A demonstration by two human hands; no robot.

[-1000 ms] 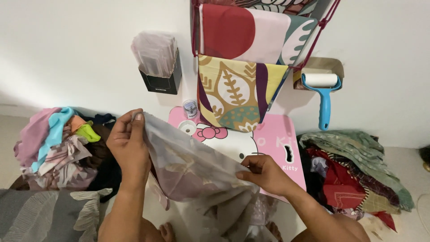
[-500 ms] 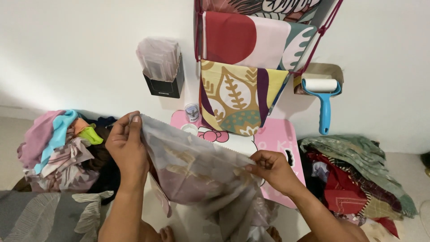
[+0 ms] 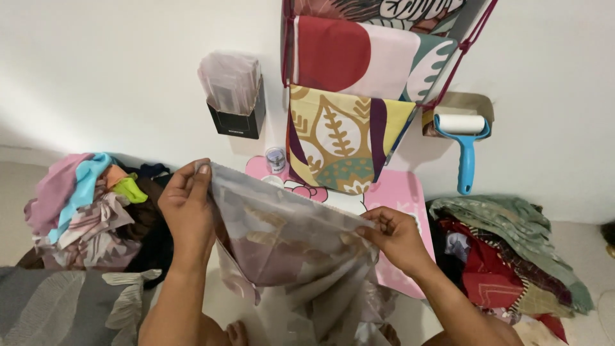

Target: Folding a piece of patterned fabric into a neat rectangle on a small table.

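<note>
The fingers of the left hand [image 3: 187, 211] pinch the top left corner of a thin grey cloth [image 3: 288, 250] with pale leaf shapes; the fingers of the right hand [image 3: 396, 238] pinch its top right edge; both hands are closed on it, and the cloth is held up in the air between them, hanging down in soft folds over the person's lap.

Under the cloth is a small pink table [image 3: 400, 198] pushed up to a white wall [image 3: 115, 70]; one little round jar [image 3: 275, 159] stands on the table near the wall; the floor is pale.

There are two piles of cloth on the floor; one pile [image 3: 83, 211] on the left, pink, blue and brown; one pile [image 3: 512, 250] on the right, green and red.

On the wall hang one black box [image 3: 237, 122] full of clear bags, one blue lint roller [image 3: 464, 141], and a hanging rack with bright folded cloths [image 3: 349, 96]; I can count three of them.
</note>
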